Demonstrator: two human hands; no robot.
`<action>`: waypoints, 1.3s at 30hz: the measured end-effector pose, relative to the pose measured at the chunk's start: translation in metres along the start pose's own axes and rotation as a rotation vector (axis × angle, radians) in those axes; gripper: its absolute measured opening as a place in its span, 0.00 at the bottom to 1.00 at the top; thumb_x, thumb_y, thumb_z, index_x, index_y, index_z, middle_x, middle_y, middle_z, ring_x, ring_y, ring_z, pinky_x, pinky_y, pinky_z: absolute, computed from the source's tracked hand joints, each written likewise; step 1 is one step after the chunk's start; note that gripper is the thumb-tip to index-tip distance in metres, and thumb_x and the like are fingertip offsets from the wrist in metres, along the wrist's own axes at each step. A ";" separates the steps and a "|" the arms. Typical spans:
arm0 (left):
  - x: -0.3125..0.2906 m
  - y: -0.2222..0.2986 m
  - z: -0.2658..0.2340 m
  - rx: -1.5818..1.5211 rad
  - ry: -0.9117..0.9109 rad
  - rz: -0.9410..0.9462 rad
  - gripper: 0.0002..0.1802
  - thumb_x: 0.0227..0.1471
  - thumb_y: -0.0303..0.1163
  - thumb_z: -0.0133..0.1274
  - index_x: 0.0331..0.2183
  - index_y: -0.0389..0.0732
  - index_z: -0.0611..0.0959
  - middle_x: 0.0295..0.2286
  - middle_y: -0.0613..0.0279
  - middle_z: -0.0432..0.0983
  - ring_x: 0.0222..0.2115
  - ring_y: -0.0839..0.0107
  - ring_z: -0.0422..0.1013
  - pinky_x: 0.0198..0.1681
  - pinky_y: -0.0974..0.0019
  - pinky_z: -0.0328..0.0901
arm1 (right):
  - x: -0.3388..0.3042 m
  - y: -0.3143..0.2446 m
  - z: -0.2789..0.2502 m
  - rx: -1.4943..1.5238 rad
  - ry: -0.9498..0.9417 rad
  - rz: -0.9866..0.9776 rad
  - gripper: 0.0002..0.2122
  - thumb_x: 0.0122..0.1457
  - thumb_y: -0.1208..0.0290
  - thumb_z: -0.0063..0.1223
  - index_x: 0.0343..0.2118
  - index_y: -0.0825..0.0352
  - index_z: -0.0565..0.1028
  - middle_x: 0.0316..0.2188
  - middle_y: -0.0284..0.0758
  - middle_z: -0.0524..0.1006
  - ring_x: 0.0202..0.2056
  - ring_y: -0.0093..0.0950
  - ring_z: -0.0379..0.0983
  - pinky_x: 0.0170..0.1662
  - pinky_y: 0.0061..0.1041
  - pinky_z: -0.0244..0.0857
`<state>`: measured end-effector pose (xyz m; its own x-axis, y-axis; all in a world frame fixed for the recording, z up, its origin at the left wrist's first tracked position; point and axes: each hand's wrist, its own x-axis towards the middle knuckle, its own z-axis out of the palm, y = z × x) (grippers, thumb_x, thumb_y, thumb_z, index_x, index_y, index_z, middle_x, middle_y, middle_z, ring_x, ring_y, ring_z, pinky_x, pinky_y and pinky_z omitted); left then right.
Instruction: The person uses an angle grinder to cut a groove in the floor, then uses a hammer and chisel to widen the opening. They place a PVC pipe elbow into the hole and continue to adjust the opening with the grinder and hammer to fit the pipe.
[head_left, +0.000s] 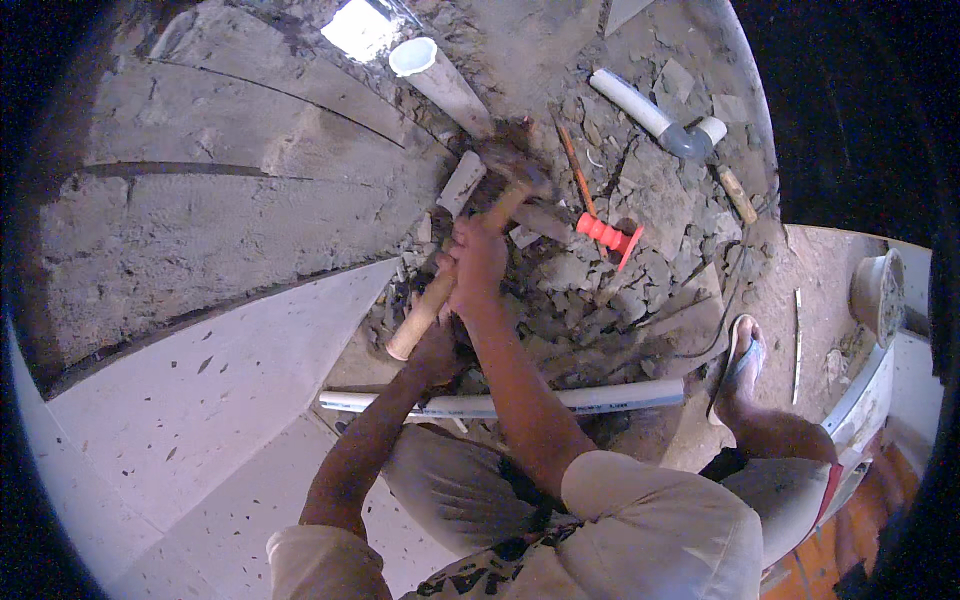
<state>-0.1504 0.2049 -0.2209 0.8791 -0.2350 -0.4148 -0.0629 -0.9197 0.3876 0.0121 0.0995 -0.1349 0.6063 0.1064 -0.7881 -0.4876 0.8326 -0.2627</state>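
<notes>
A hammer with a pale wooden handle (430, 308) slants up and to the right, its dark, blurred head (522, 172) over the broken ground. My right hand (478, 265) is closed round the middle of the handle. Lower down, my left hand (435, 345) is closed at the handle near its butt end, partly hidden behind the handle and my right wrist. To the right of the head lies a chisel with a rusty shaft (574, 165) and an orange grip (608, 234). Rubble (570, 330) surrounds the work spot.
An upright white pipe (440, 85) stands beyond the hammer. A white pipe with a grey elbow (665, 125) and a short wooden handle (737, 194) lie at far right. Another white pipe (500, 403) crosses before my knees. A tiled wall (200, 390) rises left; a bucket (880, 295) is right.
</notes>
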 end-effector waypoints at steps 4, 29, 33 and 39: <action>-0.009 0.001 0.008 -0.003 0.028 0.016 0.63 0.45 0.58 0.57 0.65 0.33 0.41 0.65 0.33 0.32 0.64 0.29 0.31 0.62 0.29 0.25 | -0.017 0.007 -0.013 0.095 0.053 -0.110 0.06 0.58 0.66 0.53 0.31 0.57 0.67 0.23 0.25 0.66 0.20 0.20 0.64 0.19 0.22 0.60; 0.002 0.019 -0.022 0.208 0.050 -0.008 0.58 0.48 0.61 0.52 0.66 0.36 0.45 0.66 0.41 0.37 0.66 0.36 0.31 0.62 0.28 0.20 | -0.001 0.014 -0.019 -0.150 -0.007 -0.047 0.09 0.59 0.65 0.55 0.39 0.56 0.68 0.27 0.28 0.72 0.17 0.21 0.66 0.15 0.25 0.61; -0.013 -0.016 0.039 0.174 0.207 -0.033 0.57 0.49 0.59 0.53 0.65 0.35 0.47 0.65 0.43 0.38 0.64 0.33 0.29 0.61 0.27 0.23 | 0.016 0.031 -0.029 0.201 -0.133 -0.214 0.08 0.58 0.65 0.55 0.38 0.56 0.69 0.26 0.27 0.70 0.17 0.21 0.64 0.16 0.24 0.62; 0.001 -0.003 0.018 0.342 0.186 0.012 0.52 0.52 0.57 0.50 0.65 0.36 0.49 0.63 0.41 0.42 0.64 0.34 0.32 0.63 0.32 0.25 | 0.039 0.026 -0.014 -0.142 -0.225 -0.018 0.12 0.55 0.71 0.57 0.41 0.61 0.70 0.22 0.30 0.69 0.17 0.27 0.66 0.16 0.29 0.62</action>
<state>-0.1579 0.2017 -0.2370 0.9458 -0.2144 -0.2438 -0.2003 -0.9763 0.0815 0.0142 0.1180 -0.1805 0.7322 0.2241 -0.6432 -0.5495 0.7523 -0.3635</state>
